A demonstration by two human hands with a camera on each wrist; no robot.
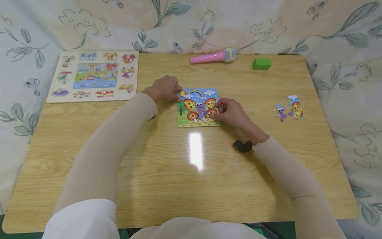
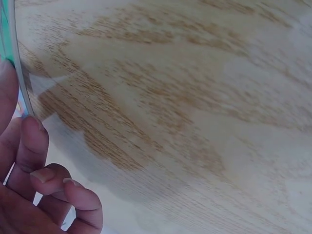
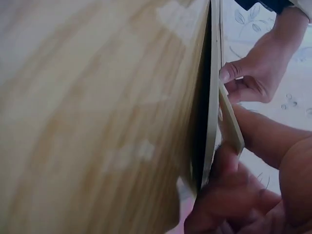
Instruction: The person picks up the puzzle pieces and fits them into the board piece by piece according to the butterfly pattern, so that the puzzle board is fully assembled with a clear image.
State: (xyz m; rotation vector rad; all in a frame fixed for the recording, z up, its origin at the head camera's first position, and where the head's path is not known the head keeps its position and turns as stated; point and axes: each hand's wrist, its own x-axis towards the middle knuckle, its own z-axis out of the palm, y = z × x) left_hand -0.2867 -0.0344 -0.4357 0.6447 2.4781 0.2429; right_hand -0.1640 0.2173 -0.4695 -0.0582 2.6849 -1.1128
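A small butterfly jigsaw puzzle board is at the middle of the table, its picture mostly filled in. My left hand holds the board at its upper left edge, and in the left wrist view the thumb and a finger meet at that edge. At the lower right of the picture, my right hand pinches a puzzle piece. In the right wrist view this puzzle piece stands tilted against the board's face, partly hidden by the fingers.
Loose puzzle pieces lie on the right of the table. A larger knob puzzle board is at the back left. A pink toy microphone and a green block lie along the back edge, before a floral cloth.
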